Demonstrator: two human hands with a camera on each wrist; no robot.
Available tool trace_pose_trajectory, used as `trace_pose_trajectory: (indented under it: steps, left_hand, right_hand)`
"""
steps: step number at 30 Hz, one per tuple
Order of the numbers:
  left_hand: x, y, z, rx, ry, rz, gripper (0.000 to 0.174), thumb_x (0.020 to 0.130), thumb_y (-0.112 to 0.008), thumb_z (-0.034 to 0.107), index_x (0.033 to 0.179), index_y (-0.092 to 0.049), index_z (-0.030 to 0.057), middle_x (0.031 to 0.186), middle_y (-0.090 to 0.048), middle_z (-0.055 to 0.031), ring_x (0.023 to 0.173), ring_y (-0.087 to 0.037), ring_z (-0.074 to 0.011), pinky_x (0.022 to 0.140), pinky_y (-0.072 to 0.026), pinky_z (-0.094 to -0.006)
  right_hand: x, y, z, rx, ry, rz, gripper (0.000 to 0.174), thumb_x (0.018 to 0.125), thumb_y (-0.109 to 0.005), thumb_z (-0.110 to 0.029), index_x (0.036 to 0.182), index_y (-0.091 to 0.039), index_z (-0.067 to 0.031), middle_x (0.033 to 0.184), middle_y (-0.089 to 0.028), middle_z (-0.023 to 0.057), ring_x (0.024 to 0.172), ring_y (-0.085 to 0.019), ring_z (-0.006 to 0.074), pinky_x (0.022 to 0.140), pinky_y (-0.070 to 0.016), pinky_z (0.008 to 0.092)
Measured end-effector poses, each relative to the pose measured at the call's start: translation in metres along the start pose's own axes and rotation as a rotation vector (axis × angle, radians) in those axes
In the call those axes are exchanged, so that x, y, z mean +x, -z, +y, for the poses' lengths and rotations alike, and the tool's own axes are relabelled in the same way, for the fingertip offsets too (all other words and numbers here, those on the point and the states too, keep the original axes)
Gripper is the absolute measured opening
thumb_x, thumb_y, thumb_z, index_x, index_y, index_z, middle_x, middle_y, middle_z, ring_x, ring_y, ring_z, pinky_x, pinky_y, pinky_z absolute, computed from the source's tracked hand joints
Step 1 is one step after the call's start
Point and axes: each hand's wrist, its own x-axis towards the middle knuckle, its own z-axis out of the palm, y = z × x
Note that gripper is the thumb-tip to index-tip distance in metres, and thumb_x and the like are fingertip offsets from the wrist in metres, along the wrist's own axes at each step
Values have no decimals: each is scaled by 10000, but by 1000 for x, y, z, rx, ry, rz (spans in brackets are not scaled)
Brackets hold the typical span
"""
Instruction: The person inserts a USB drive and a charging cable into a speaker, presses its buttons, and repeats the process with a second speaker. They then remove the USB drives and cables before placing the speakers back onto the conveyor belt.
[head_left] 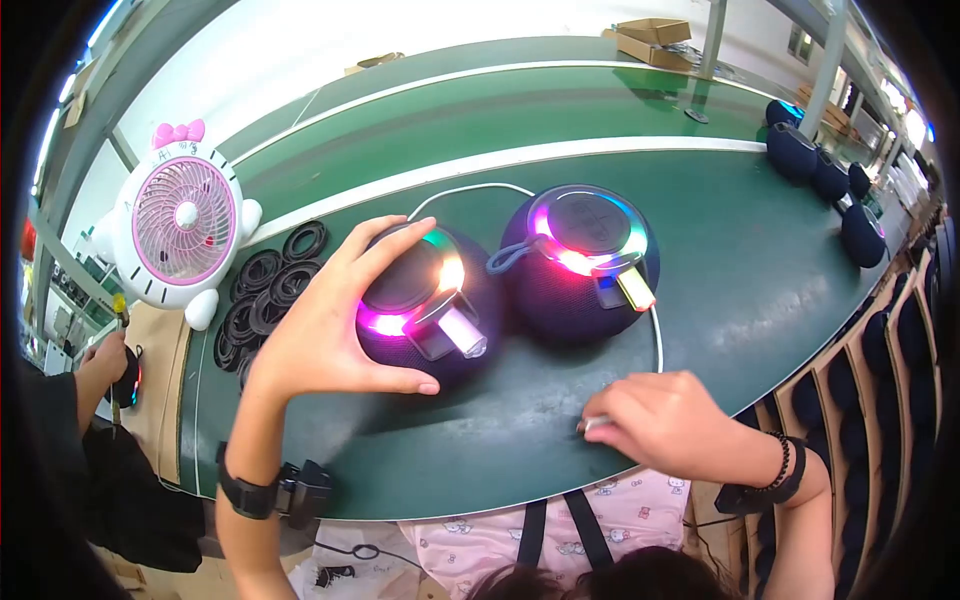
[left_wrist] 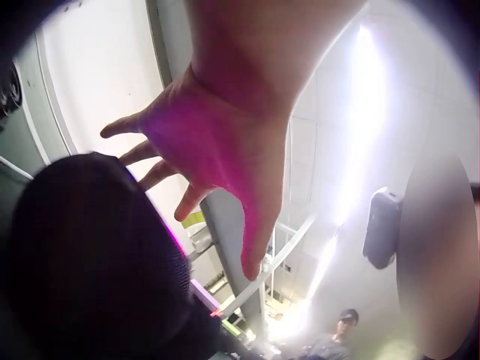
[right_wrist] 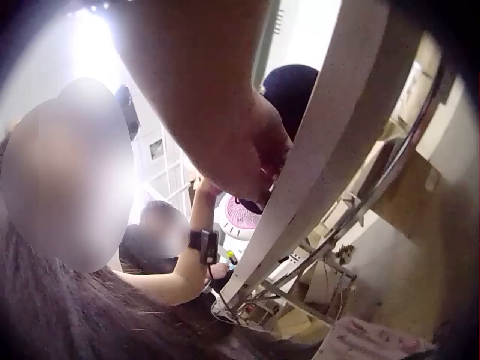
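- Left speaker (head_left: pixel 422 303) sits on the table (head_left: pixel 470 450), just beside its lit twin (head_left: pixel 560 300).
- My left grip (head_left: pixel 320 325) is spread around it; I'd steady it gently.
- My right grip (head_left: pixel 660 425) pinches a pale piece (head_left: pixel 597 423), can't tell what; light touch imo.

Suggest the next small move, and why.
Probably settle the left hand on the left speaker to steady it: its fingers are spread around that speaker, while the right hand, apart from it, pinches a small pale piece, possibly an end of the white cable.
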Motion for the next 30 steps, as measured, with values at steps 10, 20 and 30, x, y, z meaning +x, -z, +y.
trace_pose_trajectory:
  steps: [10, 20, 30]
  left_hand:
    - [-10, -35, 20, 92, 147, 382, 1028, 507, -920, 425, 1344, -503, -1, 1300, -493, -259, 1169, -559, -394, 995, -455, -438]
    - [-17, -39, 29, -35, 130, 394, 1005, 470, -923, 345, 1324, -520, 2, 1290, -503, -197, 1180, -553, -328, 1009, -435, -407]
    - [-16, -41, 22, -12, 60, 422, 955, 472, -919, 332, 1297, -548, 25, 1282, -503, -231, 1152, -578, -369, 959, -489, -430]
  right_hand:
    - [56, -4, -20, -64, 76, 476, 336, 784, -680, 3, 1108, -595, 27, 785, -572, 90, 654, -593, 245, 553, -494, 337]
    - [78, -18, -28, -317, 37, 626, 185, 622, -662, -104, 786, -587, -64, 619, -525, -12, 539, -528, 142, 427, -407, 282]
    - [84, -15, -30, -367, 112, 629, 230, 582, -653, -110, 779, -624, 4, 684, -511, 55, 696, -493, 209, 574, -406, 304]
